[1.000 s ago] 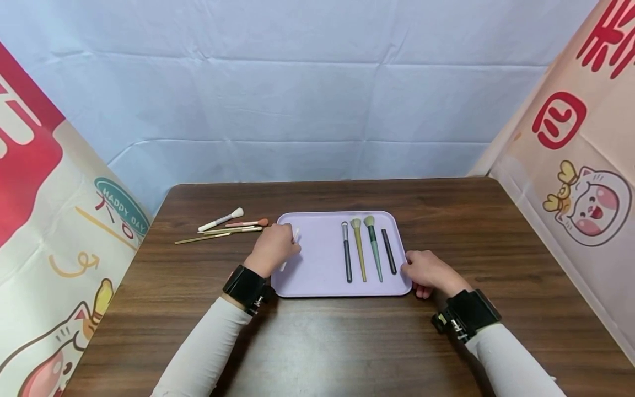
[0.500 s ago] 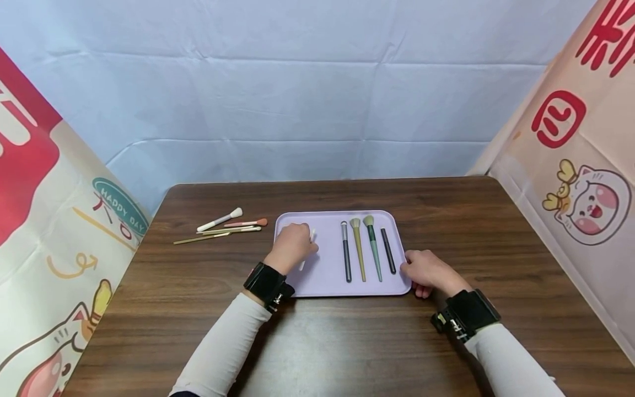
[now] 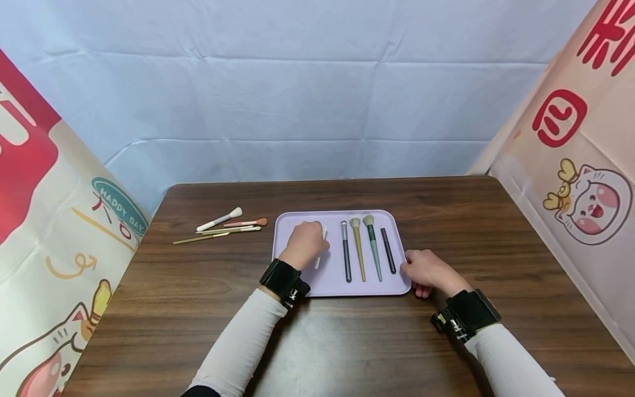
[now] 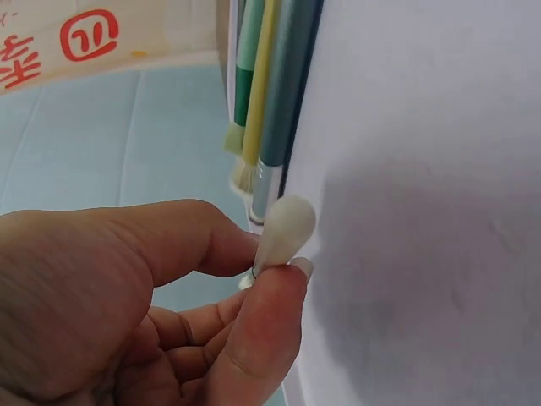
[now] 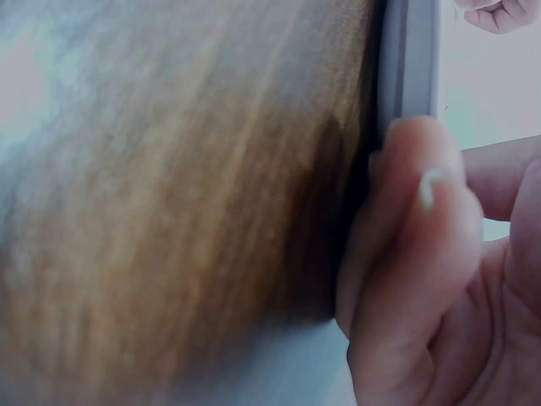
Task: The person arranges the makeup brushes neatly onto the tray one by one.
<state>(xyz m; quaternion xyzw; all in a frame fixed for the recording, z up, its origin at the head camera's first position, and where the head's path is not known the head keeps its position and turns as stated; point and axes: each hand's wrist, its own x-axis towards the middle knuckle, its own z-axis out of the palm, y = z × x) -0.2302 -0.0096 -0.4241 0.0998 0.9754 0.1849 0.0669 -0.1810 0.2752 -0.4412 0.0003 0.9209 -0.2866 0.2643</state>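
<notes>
My left hand (image 3: 305, 242) is over the left half of the lilac tray (image 3: 329, 288), pinching a slim white makeup brush (image 3: 317, 263) between thumb and fingers. In the left wrist view the pale rounded end of this brush (image 4: 289, 227) pokes out past the fingertips; much of the rest is hidden. To its right on the tray lie a dark grey brush (image 3: 347, 256), an olive brush (image 3: 359, 253), a green brush (image 3: 374, 251) and a short black brush (image 3: 389, 252), side by side. My right hand (image 3: 428, 271) grips the tray's right rim, thumb on top and fingers curled at the side.
Left of the tray, several more brushes lie loosely on the wooden table (image 3: 347, 342): a white one (image 3: 218, 220), a pink one (image 3: 243, 224) and thin gold ones (image 3: 213, 235). A pale cloth (image 3: 297, 110) hangs behind the table, with printed cloths at both sides.
My left hand has moved right across the tray with the white makeup brush, from the left rim towards the row of brushes. The right hand has stayed at the tray's edge.
</notes>
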